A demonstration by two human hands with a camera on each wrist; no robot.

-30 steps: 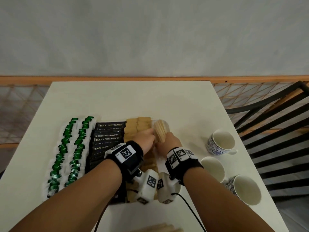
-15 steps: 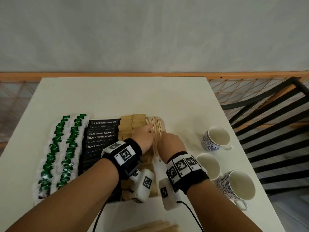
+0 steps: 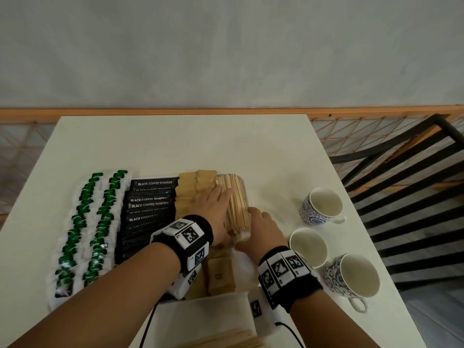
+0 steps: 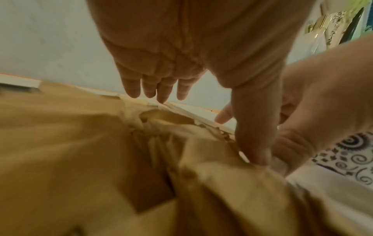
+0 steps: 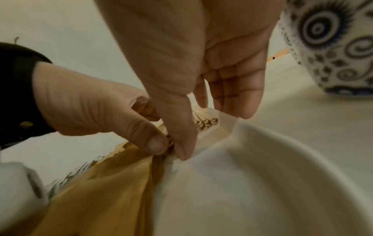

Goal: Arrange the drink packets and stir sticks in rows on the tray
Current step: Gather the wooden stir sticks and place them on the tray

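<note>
A bundle of wooden stir sticks (image 3: 236, 202) lies lengthwise at the right side of the white tray (image 3: 244, 261). My left hand (image 3: 216, 202) lies flat along the bundle's left side with its fingers straight. My right hand (image 3: 261, 222) flanks the right side near the bundle's near end. Both thumbs press on the stick ends (image 5: 206, 123): the left thumb (image 5: 150, 140) and the right thumb (image 5: 181, 143). Left of the sticks run rows of brown packets (image 3: 187, 197), black coffee packets (image 3: 150, 204) and green packets (image 3: 98, 222). Brown packets (image 4: 80, 143) fill the left wrist view.
Three cups stand right of the tray: a patterned one (image 3: 324, 204), a plain white one (image 3: 307, 244) and another patterned one (image 3: 354, 275). More loose stir sticks (image 3: 226, 340) lie at the near table edge. A black chair (image 3: 401, 184) stands beyond the right edge.
The stick bundle, held raised between both hands a second ago, now lies flat on the tray. Both hands have lowered and spread along its sides.
</note>
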